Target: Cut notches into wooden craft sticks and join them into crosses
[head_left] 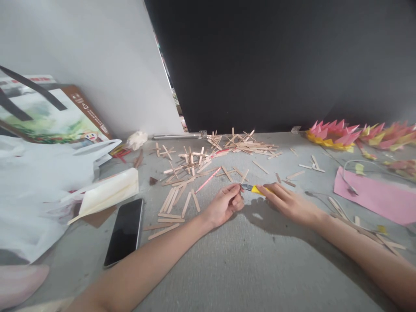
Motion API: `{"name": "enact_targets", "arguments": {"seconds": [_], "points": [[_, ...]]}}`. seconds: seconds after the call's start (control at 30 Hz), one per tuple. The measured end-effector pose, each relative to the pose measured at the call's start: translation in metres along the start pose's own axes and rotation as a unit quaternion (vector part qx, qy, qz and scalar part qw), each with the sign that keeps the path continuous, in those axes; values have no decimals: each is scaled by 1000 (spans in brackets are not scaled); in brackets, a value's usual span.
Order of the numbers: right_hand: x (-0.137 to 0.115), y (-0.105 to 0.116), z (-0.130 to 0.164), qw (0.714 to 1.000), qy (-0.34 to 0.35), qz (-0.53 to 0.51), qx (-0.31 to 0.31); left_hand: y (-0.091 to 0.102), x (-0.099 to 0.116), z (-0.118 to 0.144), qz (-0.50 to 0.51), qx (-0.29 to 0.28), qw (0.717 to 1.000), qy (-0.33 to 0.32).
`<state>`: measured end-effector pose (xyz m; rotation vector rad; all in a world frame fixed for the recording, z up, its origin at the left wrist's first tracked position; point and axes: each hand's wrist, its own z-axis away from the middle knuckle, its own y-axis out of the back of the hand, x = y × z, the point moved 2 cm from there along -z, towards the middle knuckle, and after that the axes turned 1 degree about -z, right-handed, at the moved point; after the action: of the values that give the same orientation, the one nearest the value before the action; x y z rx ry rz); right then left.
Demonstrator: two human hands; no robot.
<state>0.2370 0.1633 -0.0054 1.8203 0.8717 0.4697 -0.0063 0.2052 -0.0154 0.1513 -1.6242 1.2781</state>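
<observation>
My right hand [282, 199] is closed around the yellow handle of a utility knife [258, 190], whose grey front end points left. My left hand [226, 203] is closed in a pinch right at that front end. A small dark bit shows at its fingertips; whether it is the knife's tip or a separate piece, I cannot tell. Both hands are low over the grey surface, casting a shadow. Just beyond them lie loose wooden craft sticks [168, 200], a red-and-white striped pencil-like stick [208, 180] and a heap of crossed sticks [248, 145].
On the left are a black phone [124, 232], a white plastic bag [42, 186] and a printed bag [48, 115]. To the right lie pink paper [377, 197], a thin cable [344, 173] and pink-and-yellow folded paper pieces [334, 134]. A dark panel [286, 65] stands behind.
</observation>
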Motion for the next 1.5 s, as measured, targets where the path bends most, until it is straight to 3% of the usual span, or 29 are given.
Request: {"name": "enact_targets", "arguments": {"seconds": [0.17, 0.47, 0.97, 1.5], "points": [[4, 0, 3, 1000, -23, -9, -12, 3, 0, 0, 3, -2, 1000, 3], [3, -10, 6, 999, -2, 48, -22, 1, 0, 0, 12, 7, 1000, 4], [-1, -1, 1, 1000, -2, 6, 18, 3, 1, -1, 19, 18, 1000, 3], [3, -2, 3, 997, -69, -11, 23, 2, 2, 1, 6, 5, 1000, -1]]}}
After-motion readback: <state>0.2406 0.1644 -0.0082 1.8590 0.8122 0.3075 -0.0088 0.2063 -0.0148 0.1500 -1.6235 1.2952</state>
